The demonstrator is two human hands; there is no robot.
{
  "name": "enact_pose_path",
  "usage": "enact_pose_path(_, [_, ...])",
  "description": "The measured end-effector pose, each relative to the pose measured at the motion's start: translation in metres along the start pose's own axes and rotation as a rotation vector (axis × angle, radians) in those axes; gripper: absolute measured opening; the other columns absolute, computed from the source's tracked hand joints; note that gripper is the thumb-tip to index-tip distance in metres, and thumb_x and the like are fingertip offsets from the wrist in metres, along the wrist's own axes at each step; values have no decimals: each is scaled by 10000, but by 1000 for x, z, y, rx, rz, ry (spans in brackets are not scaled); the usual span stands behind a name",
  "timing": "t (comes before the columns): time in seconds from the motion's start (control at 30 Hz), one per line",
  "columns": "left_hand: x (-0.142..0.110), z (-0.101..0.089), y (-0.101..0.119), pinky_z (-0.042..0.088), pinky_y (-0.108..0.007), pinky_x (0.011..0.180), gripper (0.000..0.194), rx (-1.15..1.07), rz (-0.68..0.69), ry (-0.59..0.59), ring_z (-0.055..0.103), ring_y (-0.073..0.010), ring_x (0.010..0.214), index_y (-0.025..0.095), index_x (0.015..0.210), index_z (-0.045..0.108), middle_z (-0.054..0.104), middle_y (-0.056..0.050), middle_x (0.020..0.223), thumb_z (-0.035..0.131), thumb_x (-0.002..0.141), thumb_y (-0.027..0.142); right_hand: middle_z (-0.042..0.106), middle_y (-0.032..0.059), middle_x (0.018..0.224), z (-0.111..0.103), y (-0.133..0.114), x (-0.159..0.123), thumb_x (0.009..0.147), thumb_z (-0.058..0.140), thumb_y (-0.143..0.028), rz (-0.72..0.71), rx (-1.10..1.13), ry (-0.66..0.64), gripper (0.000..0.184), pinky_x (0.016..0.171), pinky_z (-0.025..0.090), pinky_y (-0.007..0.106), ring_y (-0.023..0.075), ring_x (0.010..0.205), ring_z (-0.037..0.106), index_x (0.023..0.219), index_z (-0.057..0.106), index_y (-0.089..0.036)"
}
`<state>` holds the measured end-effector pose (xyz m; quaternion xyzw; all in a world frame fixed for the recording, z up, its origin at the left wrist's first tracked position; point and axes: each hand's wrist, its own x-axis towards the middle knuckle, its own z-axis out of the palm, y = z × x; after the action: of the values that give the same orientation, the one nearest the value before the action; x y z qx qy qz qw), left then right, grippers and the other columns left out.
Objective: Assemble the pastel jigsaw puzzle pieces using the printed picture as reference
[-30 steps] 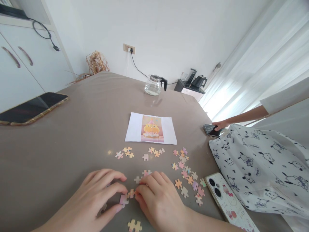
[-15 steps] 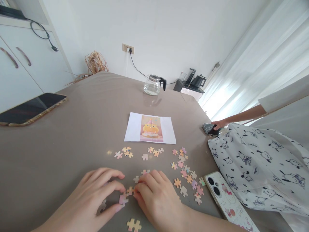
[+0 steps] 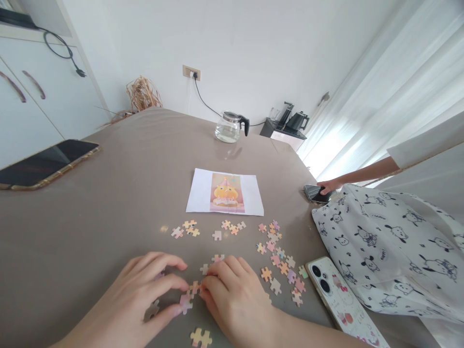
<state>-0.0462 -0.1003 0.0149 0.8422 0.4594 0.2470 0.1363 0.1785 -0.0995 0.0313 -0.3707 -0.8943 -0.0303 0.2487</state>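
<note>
My left hand [image 3: 145, 295] curves around a pink jigsaw piece [image 3: 186, 303], holding it between thumb and index finger; the other fingers are spread. Touching or almost touching that piece is an orange jigsaw piece [image 3: 195, 288]. My right hand [image 3: 235, 295] has its fingers pinched on the orange piece's right side, and they hide part of it. Just beyond the right fingers lie a grey piece [image 3: 204, 269] and a pinkish piece [image 3: 218, 257]. A yellow joined pair of pieces [image 3: 201, 337] rests nearer to me. Another piece [image 3: 153, 308] is partly covered by my left hand.
A sheet with a printed cake picture [image 3: 227, 193] lies ahead. Loose pieces [image 3: 276, 261] are scattered at right beside a phone [image 3: 344, 299] and a patterned bag [image 3: 384, 246]. A glass pot [image 3: 229, 127] stands farther back. Another person's hand [image 3: 329, 186] holds a phone at right.
The pink piece has turned slightly and shifted a little towards me between my left fingers. Both hands are nearly where they were.
</note>
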Motion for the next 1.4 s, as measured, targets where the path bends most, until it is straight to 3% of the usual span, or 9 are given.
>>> enact_pose_path(0.13, [0, 0, 2, 435, -294, 856, 102, -15, -30, 2, 548, -187, 1039, 368, 820, 682, 634, 69, 1077, 594, 851, 328, 639, 25, 811, 0, 0, 0, 896, 626, -133, 5, 15, 15, 106, 653, 431, 303, 188, 739, 564, 800, 606, -174])
enact_pose_path(0.47, [1, -3, 0, 409, -299, 863, 63, 61, 36, 10, 549, -194, 1035, 360, 816, 690, 642, 53, 1071, 641, 840, 326, 627, 34, 803, -6, 2, 1, 866, 638, -100, 6, 4, 11, 119, 639, 426, 305, 195, 729, 543, 771, 602, -163])
enact_pose_path(0.77, [0, 1, -11, 421, -252, 850, 43, 123, 166, 16, 547, -164, 1045, 369, 886, 678, 628, 76, 1101, 643, 865, 354, 620, 28, 798, 0, -1, 2, 906, 587, -116, 5, 11, 48, 145, 635, 396, 308, 191, 725, 530, 774, 594, -175])
enact_pose_path(1.4, [-2, 1, -9, 441, -230, 843, 30, 121, 144, 0, 554, -140, 1038, 359, 894, 665, 626, 83, 1082, 645, 873, 367, 643, 35, 832, 2, -2, 1, 946, 535, -112, 4, 93, 58, 163, 664, 403, 297, 186, 741, 542, 831, 636, -170])
